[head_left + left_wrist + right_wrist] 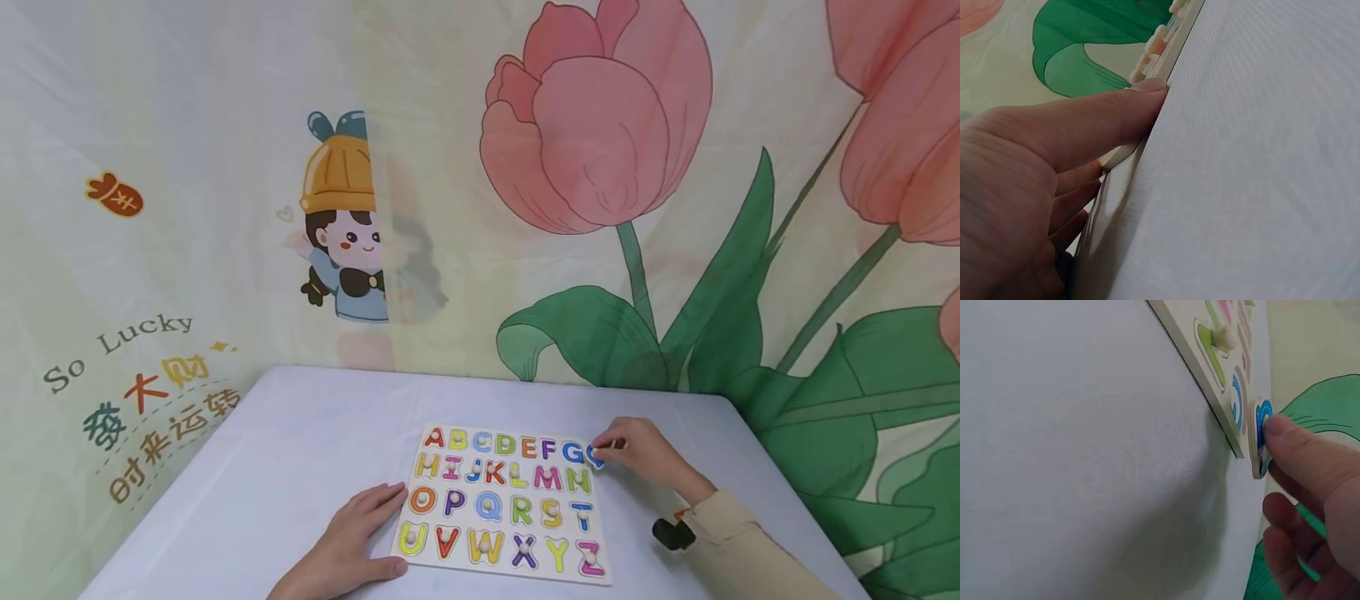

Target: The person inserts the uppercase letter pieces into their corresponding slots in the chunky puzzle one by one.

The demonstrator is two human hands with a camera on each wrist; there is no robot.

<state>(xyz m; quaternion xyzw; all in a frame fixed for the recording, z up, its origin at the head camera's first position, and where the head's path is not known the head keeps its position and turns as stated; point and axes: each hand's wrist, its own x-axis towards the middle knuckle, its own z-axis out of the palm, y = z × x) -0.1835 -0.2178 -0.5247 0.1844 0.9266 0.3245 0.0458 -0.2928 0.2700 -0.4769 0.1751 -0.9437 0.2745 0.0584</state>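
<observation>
A wooden alphabet puzzle board (510, 573) lies flat on the white table, filled with coloured letters A to Z. My left hand (375, 521) rests flat on the table, its straight fingers against the board's left edge (1166, 56). My right hand (606, 451) is at the board's far right corner, where it pinches a small blue letter piece (595, 456) between thumb and fingertips. In the right wrist view the blue piece (1262, 434) stands just off the board's edge (1197, 381), apart from the slot row, with the thumb (1291, 440) on it.
The white table (285, 450) ends at a back edge against a printed cloth wall with tulips (600, 125) and a cartoon figure. A black wrist camera (672, 533) sits on my right sleeve.
</observation>
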